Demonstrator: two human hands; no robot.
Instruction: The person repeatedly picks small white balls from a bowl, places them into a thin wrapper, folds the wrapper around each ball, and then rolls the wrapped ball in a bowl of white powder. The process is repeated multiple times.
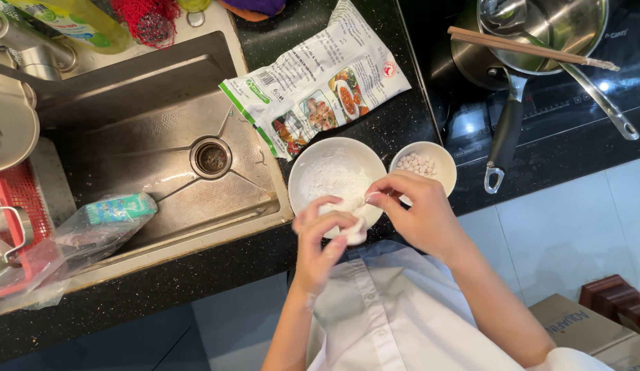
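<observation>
My left hand [320, 240] and my right hand [413, 206] meet over the near rim of a white bowl [313, 161] filled with white flour. Both hands pinch a lump of white dough [354, 227] between their fingertips, and the fingers are dusted white. Just right of the big bowl stands a smaller white bowl [440, 154] holding several small white dough balls [416, 165]. Behind the bowls lies a white and green flour bag [313, 82] on the black counter.
A steel sink [162, 137] fills the left, with a plastic bag [86, 233] and a red basket [17, 199] at its edge. At the right, a steel pan [540, 34] with chopsticks [526, 45] and a ladle sits on a black cooktop. A cardboard box [588, 330] stands on the floor.
</observation>
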